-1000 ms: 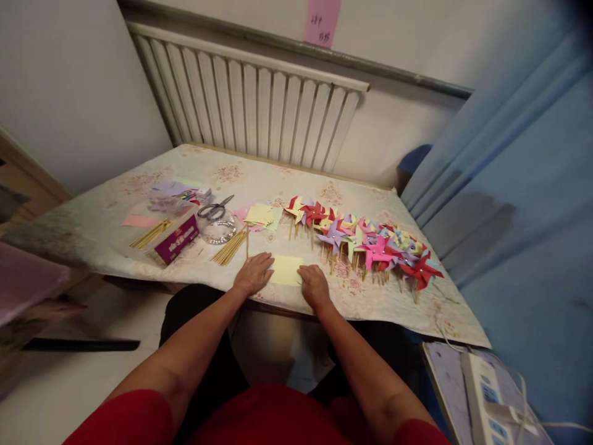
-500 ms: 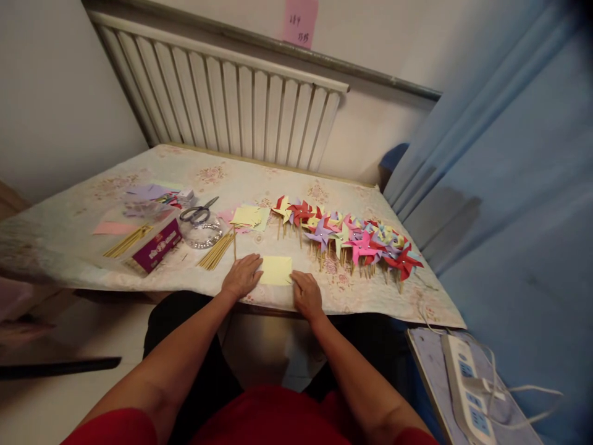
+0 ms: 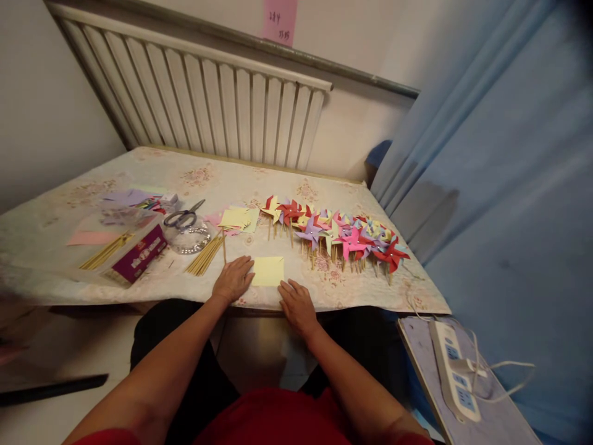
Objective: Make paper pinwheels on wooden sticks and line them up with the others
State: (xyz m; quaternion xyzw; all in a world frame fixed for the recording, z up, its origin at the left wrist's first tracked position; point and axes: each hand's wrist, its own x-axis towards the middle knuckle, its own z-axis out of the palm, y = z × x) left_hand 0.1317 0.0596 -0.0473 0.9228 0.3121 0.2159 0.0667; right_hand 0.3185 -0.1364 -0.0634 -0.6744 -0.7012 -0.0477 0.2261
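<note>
A yellow square of paper (image 3: pixel 269 271) lies flat near the table's front edge. My left hand (image 3: pixel 233 279) rests palm down on the table with its fingers touching the paper's left side. My right hand (image 3: pixel 296 304) lies flat at the front edge, fingertips just below the paper's right corner. Neither hand holds anything. Behind the paper stands a row of finished paper pinwheels (image 3: pixel 338 235) in red, pink, purple and yellow on wooden sticks.
On the flowered tablecloth (image 3: pixel 65 210) to the left lie a bundle of wooden sticks (image 3: pixel 204 254), scissors (image 3: pixel 183 216) on a clear round container, a purple box (image 3: pixel 139 253), and loose coloured papers (image 3: pixel 238 217). A power strip (image 3: pixel 451 371) sits on a board at the lower right.
The view has swung to the right, so everything sits further left in the frame. My right hand has slid back toward the table's front edge, off the paper's right side.
</note>
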